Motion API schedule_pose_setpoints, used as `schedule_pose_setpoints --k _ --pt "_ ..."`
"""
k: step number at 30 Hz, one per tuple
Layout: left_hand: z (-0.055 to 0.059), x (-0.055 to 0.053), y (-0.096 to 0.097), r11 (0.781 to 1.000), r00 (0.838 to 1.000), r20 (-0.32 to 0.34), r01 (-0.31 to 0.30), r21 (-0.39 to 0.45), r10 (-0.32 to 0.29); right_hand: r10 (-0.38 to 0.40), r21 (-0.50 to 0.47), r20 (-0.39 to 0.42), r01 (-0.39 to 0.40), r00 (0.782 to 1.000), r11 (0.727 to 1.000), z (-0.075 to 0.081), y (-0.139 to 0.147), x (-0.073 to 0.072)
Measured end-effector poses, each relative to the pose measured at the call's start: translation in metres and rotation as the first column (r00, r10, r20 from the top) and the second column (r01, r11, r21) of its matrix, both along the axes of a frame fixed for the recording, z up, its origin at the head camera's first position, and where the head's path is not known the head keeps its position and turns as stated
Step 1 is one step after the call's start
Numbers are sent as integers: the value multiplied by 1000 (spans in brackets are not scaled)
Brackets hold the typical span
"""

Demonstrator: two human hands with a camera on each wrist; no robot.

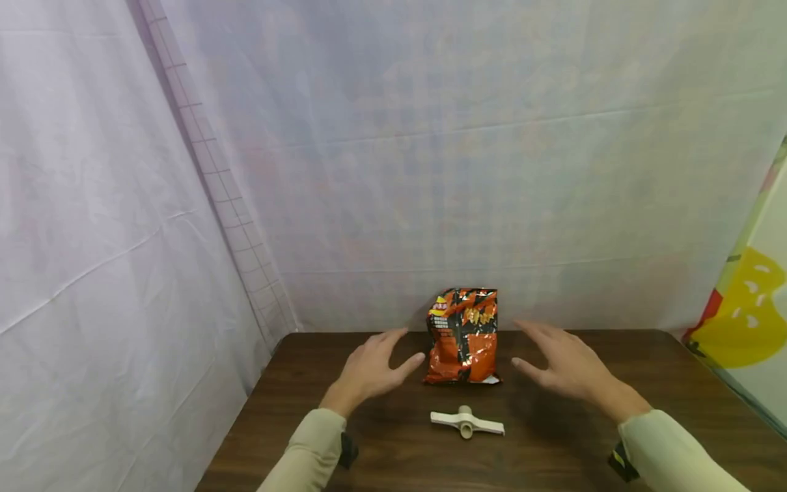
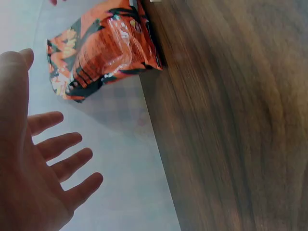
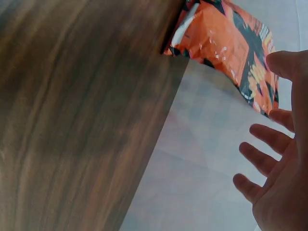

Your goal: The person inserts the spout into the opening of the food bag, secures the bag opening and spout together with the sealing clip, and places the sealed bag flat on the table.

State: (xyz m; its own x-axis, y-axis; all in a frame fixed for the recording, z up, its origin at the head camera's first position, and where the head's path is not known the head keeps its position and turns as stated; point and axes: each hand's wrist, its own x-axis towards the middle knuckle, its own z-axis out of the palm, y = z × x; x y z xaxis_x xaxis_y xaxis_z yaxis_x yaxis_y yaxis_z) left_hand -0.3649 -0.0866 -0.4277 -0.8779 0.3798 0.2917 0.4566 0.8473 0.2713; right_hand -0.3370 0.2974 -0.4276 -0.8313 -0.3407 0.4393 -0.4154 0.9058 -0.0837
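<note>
An orange and black snack bag (image 1: 462, 338) stands upright at the back of the dark wooden table, near the hanging cloth. To its left, my left hand (image 1: 374, 365) is held with fingers spread and the thumb apart, holding nothing. On the other side my right hand (image 1: 568, 362) mirrors it, palm facing the bag, also with nothing in it. Both wrist views show gaps between the fingers, with the snack bag (image 2: 108, 48) beyond the left hand. In front of the bag lies a cream-coloured plastic piece (image 1: 466, 422) with a short tube in the middle and two flat arms.
A pale cloth (image 1: 467, 171) hangs right behind the table's back edge, and a white cloth (image 1: 104, 239) hangs at the left. Past the right edge of the table (image 1: 652, 383) stands a white panel with a yellow shape (image 1: 744, 321).
</note>
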Motion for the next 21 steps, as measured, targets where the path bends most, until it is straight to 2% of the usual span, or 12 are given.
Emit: schedule_pose_setpoints --k 6,11,17,21 --pt "-3 10 6 999 999 16 37 28 -37 41 23 -12 -41 999 999 -6 -11 12" --pt "-4 14 12 996 997 44 62 65 -65 108 42 -22 -107 994 993 -10 -20 20" --pt "-8 18 17 992 993 71 87 94 -94 114 43 72 -117 991 992 -18 -27 25" --pt "-10 18 20 980 984 55 161 115 -168 103 40 111 -107 989 993 -25 -30 28"
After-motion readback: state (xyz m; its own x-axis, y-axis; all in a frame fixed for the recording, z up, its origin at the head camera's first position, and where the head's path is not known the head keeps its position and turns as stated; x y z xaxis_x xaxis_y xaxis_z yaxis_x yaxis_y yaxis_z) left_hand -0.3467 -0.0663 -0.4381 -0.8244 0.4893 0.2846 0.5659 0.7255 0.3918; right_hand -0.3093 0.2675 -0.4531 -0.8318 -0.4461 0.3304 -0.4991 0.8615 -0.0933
